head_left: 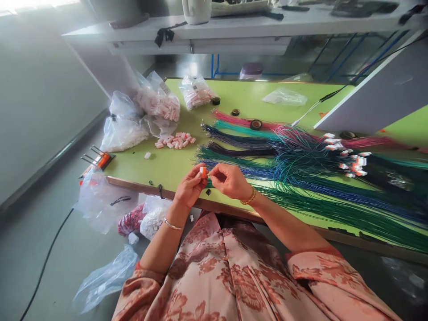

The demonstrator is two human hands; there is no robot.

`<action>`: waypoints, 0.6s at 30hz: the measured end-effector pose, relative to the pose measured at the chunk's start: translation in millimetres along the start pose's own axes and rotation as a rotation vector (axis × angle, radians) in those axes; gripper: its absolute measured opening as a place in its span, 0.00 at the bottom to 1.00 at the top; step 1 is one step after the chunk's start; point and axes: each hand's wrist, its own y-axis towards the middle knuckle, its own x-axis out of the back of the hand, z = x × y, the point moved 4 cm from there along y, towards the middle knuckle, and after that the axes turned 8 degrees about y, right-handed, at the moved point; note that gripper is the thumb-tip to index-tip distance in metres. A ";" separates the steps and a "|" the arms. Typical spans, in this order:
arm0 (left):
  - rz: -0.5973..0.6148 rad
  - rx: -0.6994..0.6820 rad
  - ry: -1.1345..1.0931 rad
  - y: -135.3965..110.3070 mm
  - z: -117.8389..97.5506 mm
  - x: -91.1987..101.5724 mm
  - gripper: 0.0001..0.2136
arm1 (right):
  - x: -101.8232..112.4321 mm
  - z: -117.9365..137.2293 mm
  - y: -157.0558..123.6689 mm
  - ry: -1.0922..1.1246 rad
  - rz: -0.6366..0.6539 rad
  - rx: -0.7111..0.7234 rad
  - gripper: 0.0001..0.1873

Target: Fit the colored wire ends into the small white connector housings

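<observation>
My left hand (191, 185) pinches a small white and orange connector housing (203, 172) between thumb and fingers, above the table's near edge. Close on its right, my right hand (230, 180) is closed in a pinch on a thin wire, whose end points at the housing; most of this wire is hidden by the fingers. Beyond the hands lie long bundles of blue wires (247, 170), dark wires (247, 143) and pink wires (234, 118). To the left is a loose pile of white and orange connector housings (177, 141). Finished-looking connectors with wires (357, 165) lie in a cluster at right.
Plastic bags of housings (157, 100) stand at the back left. Rolls of black tape (256, 124) lie near the wires. An orange holder with metal prongs (100, 162) sits at the left corner. A shelf (234, 29) spans the back; bags (103, 276) lie below.
</observation>
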 end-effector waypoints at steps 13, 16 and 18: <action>0.022 -0.026 -0.043 2.3 2.9 -3.1 0.15 | -1.2 3.7 -7.9 -0.321 -0.047 0.239 0.05; -0.011 -0.040 -0.001 0.4 2.6 -5.7 0.16 | -3.2 0.6 -8.6 -0.328 -0.045 0.245 0.05; -0.050 -0.060 0.037 -1.5 3.5 -7.7 0.17 | -5.4 -4.5 -9.5 -0.328 -0.053 0.245 0.05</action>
